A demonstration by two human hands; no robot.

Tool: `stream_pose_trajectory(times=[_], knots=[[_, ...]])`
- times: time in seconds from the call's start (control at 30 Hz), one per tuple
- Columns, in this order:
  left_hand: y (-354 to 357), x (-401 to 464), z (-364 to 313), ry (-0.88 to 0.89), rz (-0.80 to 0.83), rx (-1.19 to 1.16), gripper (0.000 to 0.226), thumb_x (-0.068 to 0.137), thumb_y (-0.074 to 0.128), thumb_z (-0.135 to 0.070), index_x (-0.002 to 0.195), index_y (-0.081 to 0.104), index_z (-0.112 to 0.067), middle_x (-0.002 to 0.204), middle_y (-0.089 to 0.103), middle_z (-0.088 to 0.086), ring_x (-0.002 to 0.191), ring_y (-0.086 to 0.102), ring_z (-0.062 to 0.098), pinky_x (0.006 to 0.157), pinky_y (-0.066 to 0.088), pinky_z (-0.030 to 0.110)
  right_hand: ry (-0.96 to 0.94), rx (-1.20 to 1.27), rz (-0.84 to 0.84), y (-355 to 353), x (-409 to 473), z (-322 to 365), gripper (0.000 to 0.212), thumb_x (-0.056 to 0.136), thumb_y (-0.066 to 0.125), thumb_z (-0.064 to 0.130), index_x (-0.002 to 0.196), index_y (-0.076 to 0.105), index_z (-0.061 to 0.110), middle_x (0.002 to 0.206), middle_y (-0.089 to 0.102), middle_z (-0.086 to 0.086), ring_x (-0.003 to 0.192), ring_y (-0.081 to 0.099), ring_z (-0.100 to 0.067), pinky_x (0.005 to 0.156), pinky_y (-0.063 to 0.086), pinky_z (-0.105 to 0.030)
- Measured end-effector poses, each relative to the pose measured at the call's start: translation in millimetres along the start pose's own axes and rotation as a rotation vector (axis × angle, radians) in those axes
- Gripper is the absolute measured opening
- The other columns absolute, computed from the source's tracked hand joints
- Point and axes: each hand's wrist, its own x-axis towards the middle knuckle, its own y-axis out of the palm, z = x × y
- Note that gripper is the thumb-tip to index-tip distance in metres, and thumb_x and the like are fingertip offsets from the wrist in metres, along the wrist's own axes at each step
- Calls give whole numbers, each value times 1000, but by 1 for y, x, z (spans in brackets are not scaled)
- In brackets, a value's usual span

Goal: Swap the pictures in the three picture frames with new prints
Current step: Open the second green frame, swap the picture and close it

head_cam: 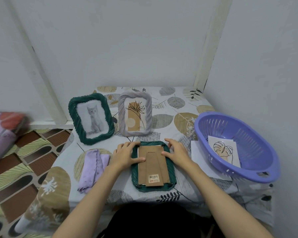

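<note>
A dark green frame (170, 170) lies face down at the table's front middle, its brown cardboard back (152, 162) with a barcode sticker facing up. My left hand (126, 156) rests on the frame's left edge, its thumb pressing the cardboard. My right hand (176, 152) rests on the frame's upper right corner, thumb on the cardboard. Behind stand a green frame with a cat picture (91, 118) and a grey frame with a leaf print (135, 115). Prints with a leaf drawing (224, 151) lie in a purple basket (258, 148).
A folded lilac cloth (93, 169) lies left of the face-down frame. White paper (196, 150) pokes out from under the basket at the right. The table stands in a wall corner; a patterned floor and pink bedding (3, 127) are at the left.
</note>
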Motion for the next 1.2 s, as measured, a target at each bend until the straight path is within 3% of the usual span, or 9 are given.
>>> stream_pose_trajectory(times=[0.33, 0.5, 0.57, 0.63, 0.7, 0.8, 0.9, 1.0, 1.2], knots=[[6, -5, 3, 13, -24, -91, 64, 76, 63, -56, 131, 44, -30, 138, 46, -3, 132, 31, 22, 107, 31, 42, 38, 22, 15, -1, -1, 1, 60, 80, 70, 33, 133, 46, 19, 108, 58, -4, 103, 51, -23, 92, 43, -41], [8, -14, 6, 44, -30, -180, 63, 82, 53, -56, 137, 39, -30, 151, 29, 0, 141, 19, 26, 116, 18, 43, 96, 341, 68, -19, -26, 6, 59, 82, 69, 17, 135, 43, 16, 119, 54, -6, 107, 49, -18, 92, 40, -28], [6, -26, 7, 61, 55, -191, 81, 69, 51, -74, 138, 37, -35, 155, 17, -4, 144, 7, 25, 117, 11, 46, 78, 383, 140, -26, -43, 2, 55, 80, 70, 11, 131, 49, 19, 126, 53, -8, 112, 49, -18, 88, 42, -20], [5, -39, 9, 92, 111, -177, 112, 41, 38, -96, 137, 37, -38, 156, 13, -8, 144, 4, 21, 116, 9, 46, 41, 346, 210, -32, -60, 0, 50, 78, 72, 11, 121, 55, 28, 128, 55, -6, 116, 52, -19, 91, 44, -21], [6, -48, 12, 105, 135, -149, 125, 27, 31, -101, 136, 37, -41, 155, 13, -10, 144, 4, 20, 117, 9, 45, 6, 270, 269, -35, -72, -1, 47, 76, 74, 14, 117, 57, 31, 132, 53, -2, 122, 50, -19, 102, 39, -30], [8, -53, 13, 108, 136, -108, 130, 22, 27, -102, 137, 36, -41, 155, 15, -10, 144, 6, 21, 117, 9, 46, 2, 253, 341, -36, -83, 3, 54, 74, 76, 16, 123, 57, 23, 145, 38, -2, 131, 41, -18, 106, 32, -26], [9, -55, 9, 96, 135, -101, 120, 33, 34, -99, 137, 36, -40, 155, 15, -11, 144, 6, 21, 117, 8, 47, -15, 188, 342, -33, -85, 6, 59, 71, 79, 23, 125, 56, 23, 150, 30, -4, 136, 32, -17, 110, 27, -27], [10, -55, 7, 77, 134, -100, 80, 68, 63, -65, 138, 35, -38, 156, 13, -10, 144, 5, 22, 117, 7, 46, -32, 85, 316, -30, -86, 7, 55, 71, 78, 30, 123, 59, 24, 150, 30, -3, 137, 30, -17, 112, 24, -30], [10, -53, 8, 69, 157, -137, 75, 71, 69, -54, 137, 37, -37, 156, 13, -10, 145, 4, 22, 117, 6, 45, -69, 67, 307, -28, -94, 5, 48, 76, 74, 33, 121, 61, 24, 151, 28, -3, 136, 33, -15, 113, 27, -32]])
